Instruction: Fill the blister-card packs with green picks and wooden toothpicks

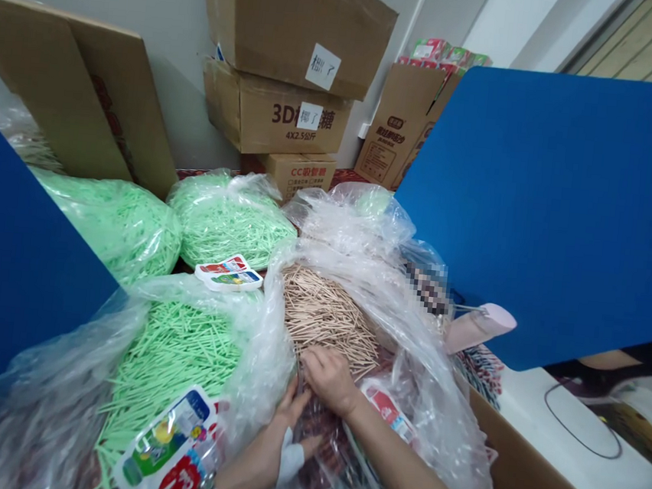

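Observation:
My right hand point(327, 379) is closed at the near edge of a pile of thin brown sticks point(325, 313), its fingertips curled round some of them. Just below it, my left hand point(276, 432) reaches up, fingers bent towards the right fingertips; what it grips is hidden. Something white point(291, 458) shows at its fingers. The brown sticks lie in an open clear plastic bag point(420, 346). To the left, another open bag holds light green sticks point(177, 353), with bottle-shaped printed packets point(168, 445) on top. A red and white packet point(388, 408) is beside my right wrist.
Full bags of green sticks point(230, 220) stand behind. More printed packets point(229, 274) rest between the bags. Stacked cardboard boxes point(275, 113) are against the wall. Blue panels point(553, 220) flank both sides. A pale pink scoop-like object point(479, 328) is at right.

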Demonstrator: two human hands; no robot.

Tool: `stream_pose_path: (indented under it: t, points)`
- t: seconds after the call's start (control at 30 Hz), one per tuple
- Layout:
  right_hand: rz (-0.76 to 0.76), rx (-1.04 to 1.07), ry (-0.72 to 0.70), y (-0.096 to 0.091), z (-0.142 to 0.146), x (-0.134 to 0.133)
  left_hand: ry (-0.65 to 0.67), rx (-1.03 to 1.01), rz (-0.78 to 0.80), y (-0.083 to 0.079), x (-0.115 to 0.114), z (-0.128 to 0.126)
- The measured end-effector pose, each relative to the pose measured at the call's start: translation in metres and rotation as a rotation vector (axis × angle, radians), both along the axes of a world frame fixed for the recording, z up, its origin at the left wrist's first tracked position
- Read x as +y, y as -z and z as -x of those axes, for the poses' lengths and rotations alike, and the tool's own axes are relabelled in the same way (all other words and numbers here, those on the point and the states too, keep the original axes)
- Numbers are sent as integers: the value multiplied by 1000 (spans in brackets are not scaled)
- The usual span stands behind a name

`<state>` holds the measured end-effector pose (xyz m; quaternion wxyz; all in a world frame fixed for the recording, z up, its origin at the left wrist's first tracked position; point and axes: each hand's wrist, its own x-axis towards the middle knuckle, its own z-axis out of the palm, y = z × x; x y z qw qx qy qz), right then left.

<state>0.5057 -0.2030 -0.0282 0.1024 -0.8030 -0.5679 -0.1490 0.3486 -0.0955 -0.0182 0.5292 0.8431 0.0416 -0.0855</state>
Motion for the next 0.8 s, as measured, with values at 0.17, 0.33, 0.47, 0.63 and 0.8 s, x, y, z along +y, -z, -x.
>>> stream_pose_path:
  t: [0.17, 0.33, 0.47, 0.63, 0.8]
  points:
    - [-259, 346, 402, -22, -19, -16, 4, -8, 47, 4, 0, 2]
    - [-116, 235, 406, -22, -21, -15, 15, 7, 54, 3, 1, 2]
    - [165, 168, 428, -11, -8, 7, 18, 15, 59, -2, 0, 2]
    - [240, 122, 520, -3, -13, 20, 20, 38, 53, -7, 0, 2]
    - [259, 99, 482, -11, -19, 13, 16, 39, 41, -6, 1, 3]
